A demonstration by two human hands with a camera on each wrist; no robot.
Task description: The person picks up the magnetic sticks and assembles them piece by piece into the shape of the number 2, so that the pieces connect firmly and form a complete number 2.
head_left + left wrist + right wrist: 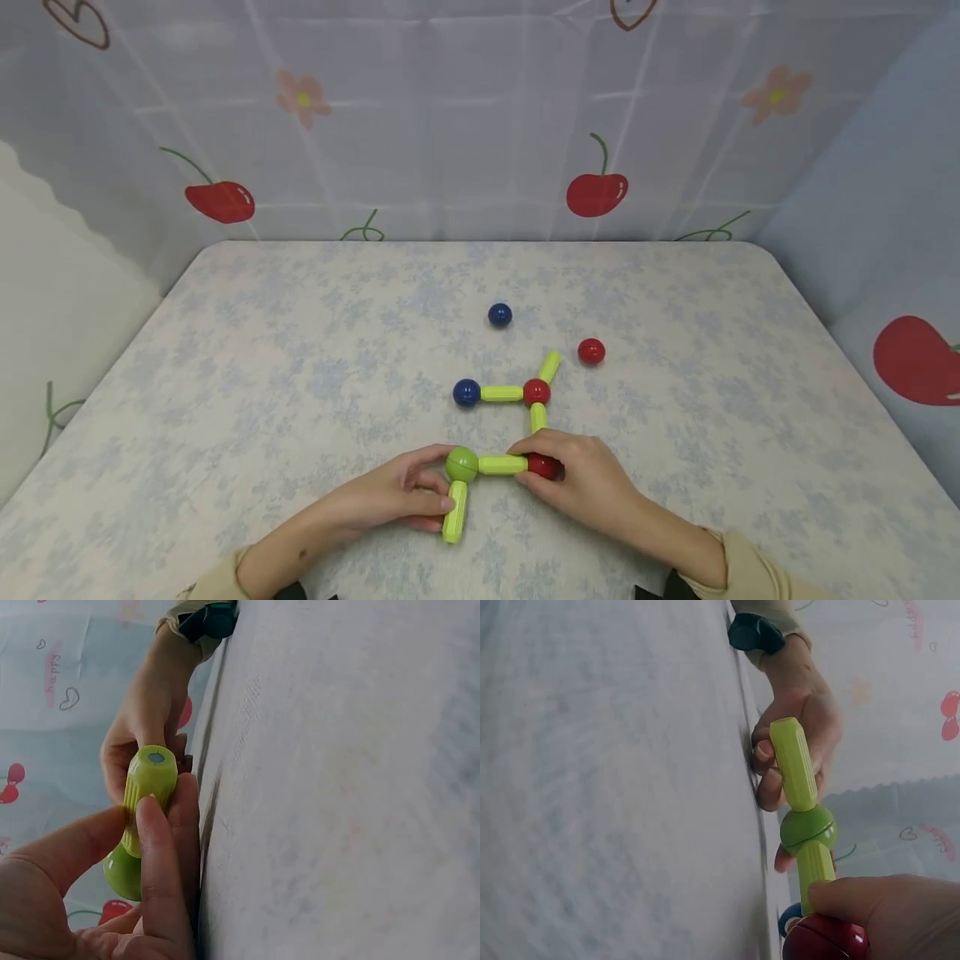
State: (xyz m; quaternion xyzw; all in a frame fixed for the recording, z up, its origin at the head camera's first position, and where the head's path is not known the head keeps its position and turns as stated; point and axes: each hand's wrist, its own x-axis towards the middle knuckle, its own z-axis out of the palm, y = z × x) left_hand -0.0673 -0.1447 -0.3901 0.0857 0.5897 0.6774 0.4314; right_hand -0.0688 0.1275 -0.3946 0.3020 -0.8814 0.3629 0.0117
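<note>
A chain of yellow-green magnetic rods and coloured balls lies at the table's near middle. My left hand (390,493) pinches the end rod (139,791), with a finger beside the green ball (462,463) joined to it. From that ball a second rod (498,465) runs right to a dark red ball (821,939). My right hand (592,482) grips this rod where it meets the dark red ball, partly covering the ball. Beyond, a rod (538,417) leads to another red ball (537,392), which bears a slanted rod (551,365) and a rod (501,393) ending in a blue ball (467,392).
Behind the chain, a loose blue ball (500,314) and a loose red ball (592,351) rest on the patterned tabletop (300,358). A printed curtain (450,125) hangs along the table's far edge, with fabric at both sides.
</note>
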